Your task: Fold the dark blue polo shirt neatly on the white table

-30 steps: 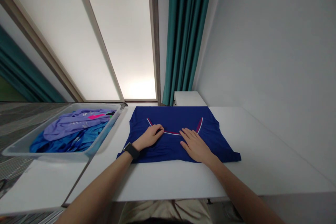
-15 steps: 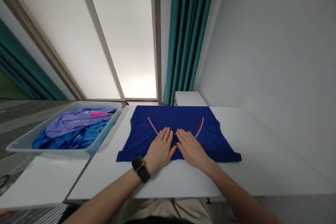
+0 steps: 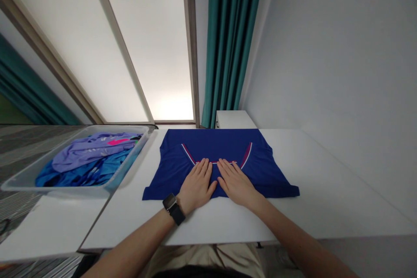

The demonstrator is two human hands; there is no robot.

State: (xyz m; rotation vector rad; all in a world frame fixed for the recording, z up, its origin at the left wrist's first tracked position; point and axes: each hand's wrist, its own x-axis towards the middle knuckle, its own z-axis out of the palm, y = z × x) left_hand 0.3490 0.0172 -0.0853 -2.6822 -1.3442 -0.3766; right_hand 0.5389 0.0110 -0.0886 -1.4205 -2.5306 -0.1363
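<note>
A dark blue shirt (image 3: pixel 213 141) with white and maroon trim lies spread and folded over on the white table. Both hands rest flat on its near middle part, palms down. My left hand (image 3: pixel 197 182), with a black watch (image 3: pixel 173 208) on its wrist, touches the cloth left of centre, fingers stretched out. Beside it, my right hand (image 3: pixel 237 183) lies on the fabric with fingers extended, a small gap between the two thumbs. The fingertips reach the trim line across the middle. Neither hand grips anything.
A translucent plastic bin (image 3: pixel 107 187) at the left holds purple and blue clothes (image 3: pixel 87 156). The white table (image 3: pixel 325 191) runs to the wall on the right. Beyond the far edge stand a white cabinet (image 3: pixel 235 119) and a teal curtain (image 3: pixel 228 52).
The view has shifted slightly. Both hands stay flat on the shirt in nearly the same place, and a little more of the trim shows at the fingertips.
</note>
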